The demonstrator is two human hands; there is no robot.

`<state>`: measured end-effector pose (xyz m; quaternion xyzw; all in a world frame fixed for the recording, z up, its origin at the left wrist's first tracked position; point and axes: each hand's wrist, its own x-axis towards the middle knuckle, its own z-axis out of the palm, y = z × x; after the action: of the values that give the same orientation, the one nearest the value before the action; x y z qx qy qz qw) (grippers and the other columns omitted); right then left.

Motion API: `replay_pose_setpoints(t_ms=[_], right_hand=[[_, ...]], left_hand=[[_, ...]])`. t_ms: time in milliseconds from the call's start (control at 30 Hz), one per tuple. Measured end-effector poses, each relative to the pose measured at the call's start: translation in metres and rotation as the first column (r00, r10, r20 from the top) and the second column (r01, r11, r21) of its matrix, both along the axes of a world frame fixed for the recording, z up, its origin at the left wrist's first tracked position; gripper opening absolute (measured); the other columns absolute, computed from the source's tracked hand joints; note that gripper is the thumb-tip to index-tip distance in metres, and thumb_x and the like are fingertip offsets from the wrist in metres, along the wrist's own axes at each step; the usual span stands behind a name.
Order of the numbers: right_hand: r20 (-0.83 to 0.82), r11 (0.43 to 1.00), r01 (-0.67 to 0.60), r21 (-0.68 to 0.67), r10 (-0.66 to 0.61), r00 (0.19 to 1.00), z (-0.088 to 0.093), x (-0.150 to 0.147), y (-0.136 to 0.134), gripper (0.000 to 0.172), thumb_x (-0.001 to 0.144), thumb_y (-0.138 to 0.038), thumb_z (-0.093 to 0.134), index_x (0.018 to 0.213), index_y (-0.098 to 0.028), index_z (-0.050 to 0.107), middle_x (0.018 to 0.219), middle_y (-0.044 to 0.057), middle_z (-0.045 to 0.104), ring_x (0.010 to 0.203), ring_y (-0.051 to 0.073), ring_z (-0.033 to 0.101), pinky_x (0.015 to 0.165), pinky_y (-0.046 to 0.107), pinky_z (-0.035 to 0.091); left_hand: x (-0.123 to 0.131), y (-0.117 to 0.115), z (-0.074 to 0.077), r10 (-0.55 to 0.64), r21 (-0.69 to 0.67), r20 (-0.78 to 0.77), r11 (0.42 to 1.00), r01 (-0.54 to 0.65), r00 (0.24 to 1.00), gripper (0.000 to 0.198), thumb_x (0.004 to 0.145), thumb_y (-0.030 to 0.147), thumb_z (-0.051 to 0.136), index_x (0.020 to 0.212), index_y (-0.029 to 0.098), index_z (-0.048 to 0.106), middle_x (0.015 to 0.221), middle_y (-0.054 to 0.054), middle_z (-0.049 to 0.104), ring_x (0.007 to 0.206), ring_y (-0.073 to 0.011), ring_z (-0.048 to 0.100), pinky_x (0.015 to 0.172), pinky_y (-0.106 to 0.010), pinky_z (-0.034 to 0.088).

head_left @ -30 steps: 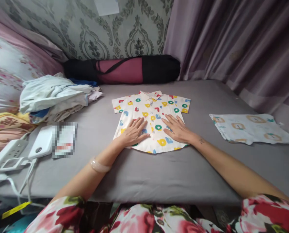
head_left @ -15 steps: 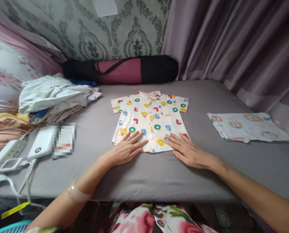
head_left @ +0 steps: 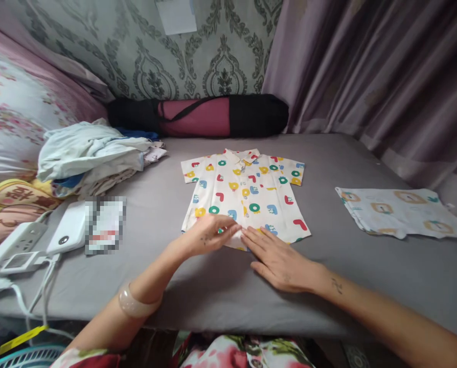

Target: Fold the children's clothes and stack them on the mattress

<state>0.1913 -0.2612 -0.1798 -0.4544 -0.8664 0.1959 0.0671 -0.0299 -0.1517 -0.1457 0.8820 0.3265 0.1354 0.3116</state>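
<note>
A small white child's shirt [head_left: 247, 197] with coloured letters and rings lies spread flat, collar away from me, on the grey bed sheet [head_left: 213, 286]. My left hand [head_left: 205, 237] rests at the shirt's bottom hem, left of centre, its fingers curled together and pinching the hem edge. My right hand [head_left: 278, 258] lies flat on the sheet just below the hem, fingers stretched out, with the fingertips touching the cloth beside the left hand's fingertips. A pale bangle [head_left: 136, 305] sits on my left wrist.
A folded patterned cloth [head_left: 397, 212] lies at the right. A heap of pale clothes [head_left: 90, 153] is at the back left. A white power bank [head_left: 67, 232], a power strip [head_left: 12, 245] and cables lie at the left. A black-and-maroon roll bag [head_left: 198, 115] lines the wall.
Both hands slid down the shirt from its middle to the bottom hem and came together. The left hand went from flat to pinching the hem. The view shifted slightly.
</note>
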Motion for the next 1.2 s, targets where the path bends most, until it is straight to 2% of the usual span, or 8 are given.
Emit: replay_pose_setpoints(t_ms=[200,267,333,467,600,800,1033,1200], right_hand=[[-0.159,0.979,-0.136,-0.151,0.112,0.981,0.041,-0.006,0.010,0.045,0.102,-0.036,0.030,0.141,-0.026,0.050,0.149,0.002,0.045,0.139,0.018,0.037,0.118,0.036,0.027],[-0.195,0.987,-0.078,-0.140,0.049,0.979,0.045,-0.012,0.032,0.046,0.102,-0.036,0.027,0.139,-0.027,0.052,0.147,0.001,0.048,0.137,0.017,0.041,0.116,0.035,0.030],[-0.158,0.994,0.052,-0.096,-0.066,0.985,0.039,-0.021,0.062,0.051,0.101,-0.040,0.026,0.146,-0.021,0.043,0.153,0.005,0.039,0.142,0.021,0.032,0.119,0.040,0.025],[0.083,0.964,0.229,-0.138,-0.219,0.972,0.011,-0.043,0.125,0.064,0.099,-0.041,0.023,0.153,-0.007,0.024,0.160,0.013,0.016,0.148,0.026,0.011,0.120,0.044,0.014],[0.126,0.968,0.250,-0.026,-0.245,0.961,-0.011,-0.059,0.173,0.066,0.098,-0.038,0.020,0.151,0.000,0.023,0.160,0.018,0.015,0.148,0.028,0.011,0.120,0.042,0.009],[0.129,0.931,0.365,0.020,-0.365,0.922,-0.024,-0.068,0.231,0.068,0.098,-0.045,0.018,0.153,-0.004,0.020,0.161,0.015,0.011,0.148,0.027,0.006,0.119,0.044,0.005],[0.144,0.864,0.501,0.050,-0.503,0.852,-0.028,-0.073,0.289,0.072,0.098,-0.050,0.013,0.152,-0.003,0.019,0.161,0.018,0.012,0.148,0.028,0.007,0.117,0.043,0.004],[0.114,0.795,0.591,0.135,-0.605,0.788,-0.027,-0.078,0.314,0.070,0.097,-0.050,0.017,0.147,-0.002,0.031,0.156,0.021,0.025,0.138,0.033,0.025,0.110,0.045,0.018]], left_hand=[[-0.016,0.041,-0.048,0.184,0.349,0.004,0.921,-0.174,0.983,0.033,0.097,0.030,0.034,0.119,0.018,0.056,0.124,-0.013,0.062,0.123,-0.0258,0.053,0.104,-0.043,0.042],[-0.021,0.044,-0.061,0.246,0.394,-0.048,0.896,-0.208,0.968,0.037,0.096,0.033,0.037,0.127,0.017,0.051,0.137,-0.015,0.054,0.137,-0.0284,0.039,0.112,-0.048,0.034],[-0.024,0.042,-0.068,0.305,0.411,-0.122,0.882,-0.231,0.945,0.046,0.097,0.038,0.037,0.134,0.013,0.045,0.147,-0.018,0.044,0.143,-0.0311,0.029,0.115,-0.052,0.028],[-0.026,0.038,-0.074,0.315,0.399,-0.237,0.894,-0.204,0.919,0.062,0.097,0.049,0.032,0.144,0.008,0.035,0.153,-0.021,0.033,0.146,-0.0316,0.022,0.117,-0.051,0.024],[-0.027,0.039,-0.079,0.292,0.414,-0.242,0.894,-0.173,0.925,0.069,0.097,0.054,0.030,0.148,0.009,0.030,0.154,-0.021,0.030,0.146,-0.0303,0.021,0.118,-0.051,0.022],[-0.029,0.039,-0.084,0.298,0.424,-0.221,0.887,-0.183,0.929,0.070,0.096,0.057,0.031,0.151,0.014,0.026,0.155,-0.020,0.030,0.146,-0.0319,0.022,0.116,-0.054,0.022],[-0.028,0.039,-0.084,0.300,0.426,-0.235,0.887,-0.180,0.924,0.071,0.095,0.058,0.029,0.150,0.012,0.029,0.155,-0.019,0.029,0.145,-0.0324,0.023,0.116,-0.055,0.023],[-0.029,0.039,-0.090,0.313,0.479,-0.204,0.858,-0.184,0.928,0.070,0.095,0.058,0.032,0.152,0.017,0.026,0.155,-0.017,0.031,0.145,-0.0313,0.026,0.115,-0.053,0.026]])
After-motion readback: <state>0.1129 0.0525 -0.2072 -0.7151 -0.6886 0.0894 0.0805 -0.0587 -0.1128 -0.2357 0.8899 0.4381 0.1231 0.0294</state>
